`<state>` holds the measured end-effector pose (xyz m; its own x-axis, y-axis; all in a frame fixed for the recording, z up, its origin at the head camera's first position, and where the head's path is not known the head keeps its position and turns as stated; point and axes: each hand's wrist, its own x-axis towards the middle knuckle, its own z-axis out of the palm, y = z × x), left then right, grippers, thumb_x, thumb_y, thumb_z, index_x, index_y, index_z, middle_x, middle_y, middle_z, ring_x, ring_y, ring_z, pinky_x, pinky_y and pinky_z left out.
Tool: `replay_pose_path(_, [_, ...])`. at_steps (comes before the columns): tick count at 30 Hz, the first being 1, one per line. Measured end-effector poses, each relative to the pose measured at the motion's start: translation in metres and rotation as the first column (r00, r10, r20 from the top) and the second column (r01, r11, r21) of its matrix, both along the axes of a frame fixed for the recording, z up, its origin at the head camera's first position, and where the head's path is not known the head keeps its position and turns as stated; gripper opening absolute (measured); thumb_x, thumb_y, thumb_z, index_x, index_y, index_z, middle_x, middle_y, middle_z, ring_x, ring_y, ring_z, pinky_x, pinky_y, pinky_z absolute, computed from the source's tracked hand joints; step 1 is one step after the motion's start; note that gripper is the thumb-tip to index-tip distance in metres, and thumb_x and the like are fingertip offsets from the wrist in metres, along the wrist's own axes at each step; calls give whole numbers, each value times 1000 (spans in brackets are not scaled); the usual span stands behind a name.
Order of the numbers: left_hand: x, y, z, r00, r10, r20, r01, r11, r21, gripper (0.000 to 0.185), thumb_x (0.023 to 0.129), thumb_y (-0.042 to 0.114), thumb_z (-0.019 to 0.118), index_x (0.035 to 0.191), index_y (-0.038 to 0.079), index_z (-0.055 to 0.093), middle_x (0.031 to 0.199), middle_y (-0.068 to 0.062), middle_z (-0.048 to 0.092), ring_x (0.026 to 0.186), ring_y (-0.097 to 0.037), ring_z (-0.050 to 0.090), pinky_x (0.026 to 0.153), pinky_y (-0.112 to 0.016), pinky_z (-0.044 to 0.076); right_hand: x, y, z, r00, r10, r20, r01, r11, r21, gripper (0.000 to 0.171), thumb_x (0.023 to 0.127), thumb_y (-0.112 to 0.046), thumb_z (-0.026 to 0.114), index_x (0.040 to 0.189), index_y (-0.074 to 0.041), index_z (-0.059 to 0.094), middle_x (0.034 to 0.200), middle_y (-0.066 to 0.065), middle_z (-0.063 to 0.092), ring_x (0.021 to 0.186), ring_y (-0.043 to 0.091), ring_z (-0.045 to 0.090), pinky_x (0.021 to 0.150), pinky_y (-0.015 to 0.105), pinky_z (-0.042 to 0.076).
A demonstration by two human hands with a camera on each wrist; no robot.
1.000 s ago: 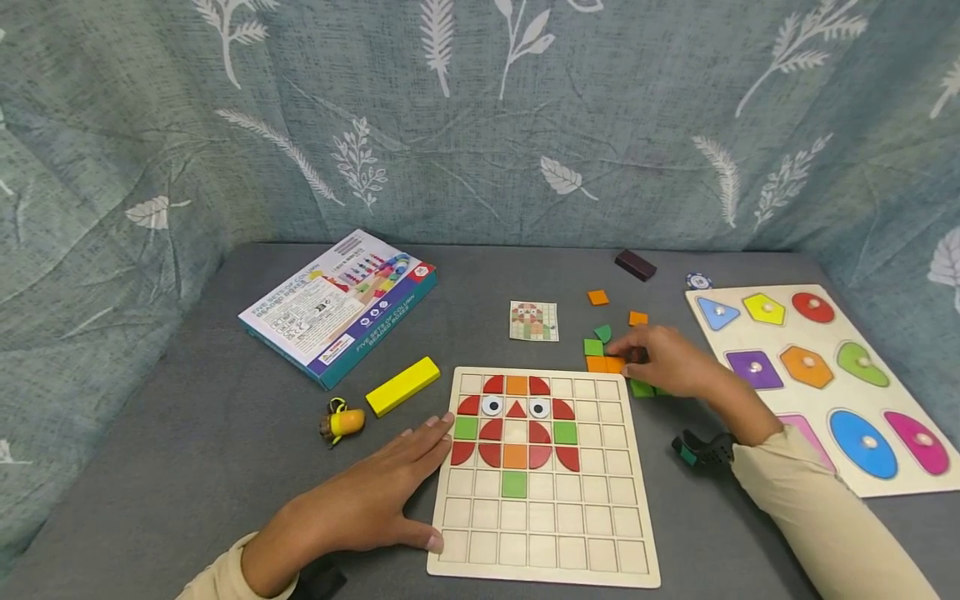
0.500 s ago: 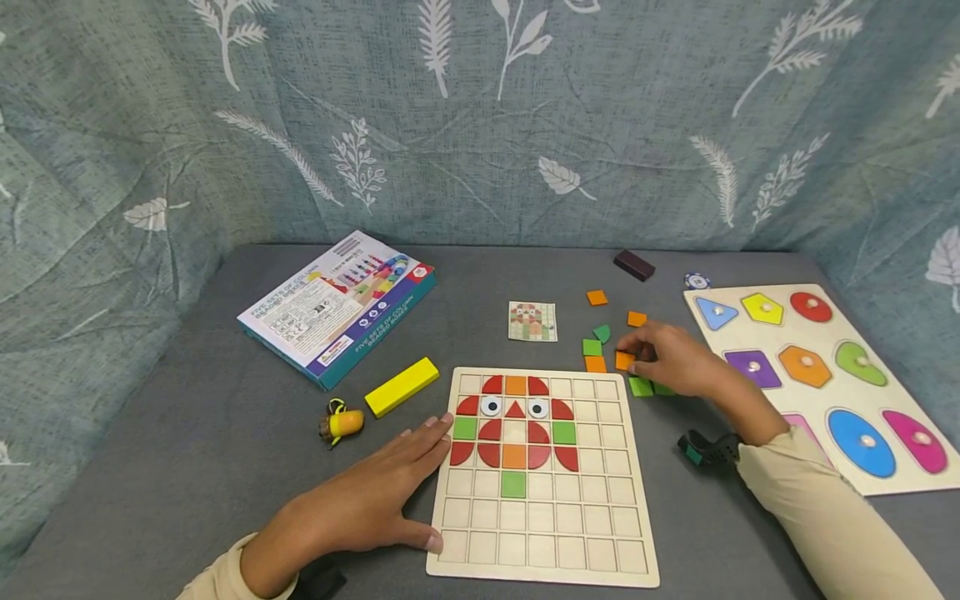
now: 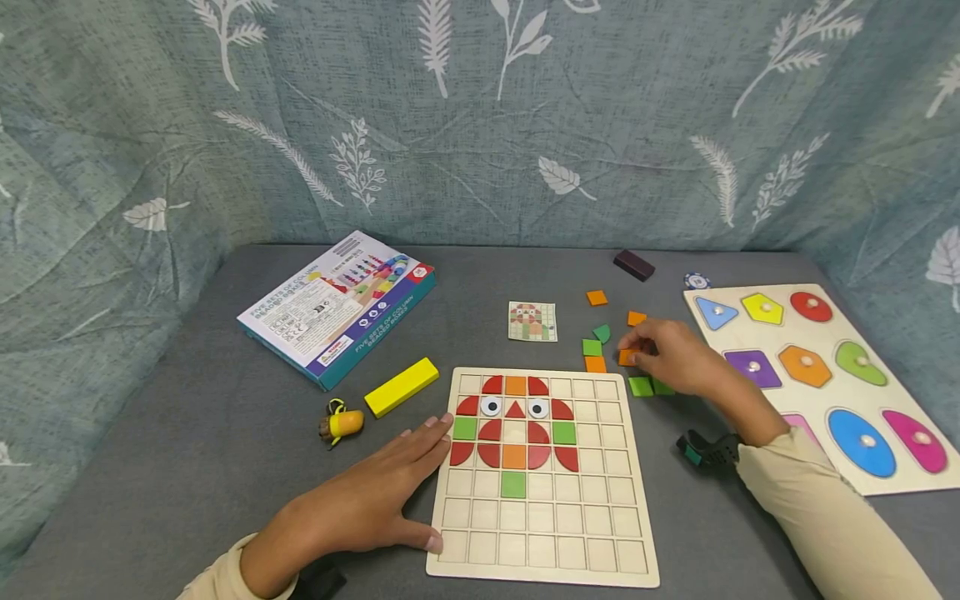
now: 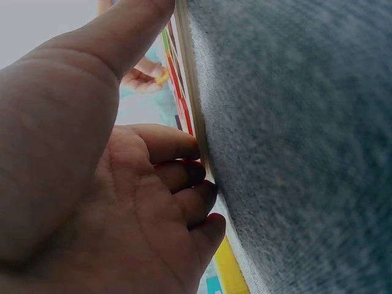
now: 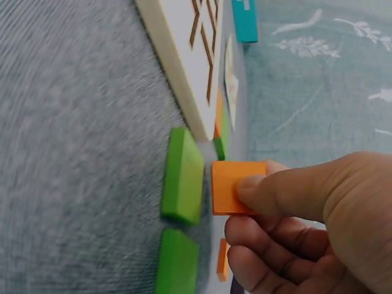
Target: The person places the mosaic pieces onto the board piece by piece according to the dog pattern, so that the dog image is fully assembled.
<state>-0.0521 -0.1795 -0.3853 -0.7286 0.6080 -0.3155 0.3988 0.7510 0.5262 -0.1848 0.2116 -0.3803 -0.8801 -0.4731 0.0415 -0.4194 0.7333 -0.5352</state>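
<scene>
My right hand (image 3: 670, 357) pinches an orange square tile (image 5: 228, 188) between thumb and fingers, to the right of the wooden grid board's (image 3: 551, 561) far corner. Two green square tiles (image 5: 182, 177) lie just below it on the table. Along the board's left edge rests my left hand (image 3: 367, 492), thumb and fingertips touching the rim with the fingers fairly straight. Red, green and orange pieces and two eye discs (image 3: 491, 406) sit in the grid's cells. Left of the pinched tile are an orange tile (image 3: 596, 364), a green tile (image 3: 592, 347) and a dark green rounded piece (image 3: 602, 332).
A small picture card (image 3: 532, 322) lies behind the board. The shape puzzle board (image 3: 817, 400) stands at right, a boxed set (image 3: 337, 304) at back left. Near the left hand are a yellow block (image 3: 402, 387) and a small toy (image 3: 342, 423). A dark block (image 3: 634, 265) lies far back.
My right hand has drawn an orange tile rightward, away from the other orange tile it lay beside, and now pinches it. The left hand stays at the board's edge.
</scene>
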Motion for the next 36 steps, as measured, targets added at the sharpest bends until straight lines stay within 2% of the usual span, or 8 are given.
replay_pose_path(6, [0,1,0,1000,-1,-2,1,1000,-1,108,74,60,75,155,10,24,163,1,3,147,-22,5,116,-48,13,4,-6,4,1000,0,-28,-2,998,-57,11,90,3,64,99,0,71,85,3,64,74,17,56,65,34,48])
replay_pose_path(15, [-1,3,2,1000,-3,-3,3,1000,-6,108,74,58,76,155,10,24,163,1,3,147,-21,6,116,-48,13,20,-24,8,994,74,-76,-80,994,-81,11,88,1,67,97,-4,70,86,-1,62,75,14,56,65,32,49])
replay_pose_path(26, [-1,3,4,1000,-5,-15,5,1000,-19,108,73,57,77,154,9,26,163,1,6,147,-21,7,116,-48,13,40,-43,18,978,208,-36,-211,955,-209,16,87,4,67,97,-7,71,85,-7,63,75,11,57,67,28,51])
replay_pose_path(36, [-1,3,4,1000,6,-1,-6,1000,-22,109,73,58,77,155,10,25,163,3,5,147,-20,6,116,-48,12,59,-59,11,940,324,102,-291,922,-255,16,88,2,65,99,-8,70,91,-6,64,76,11,55,64,26,50])
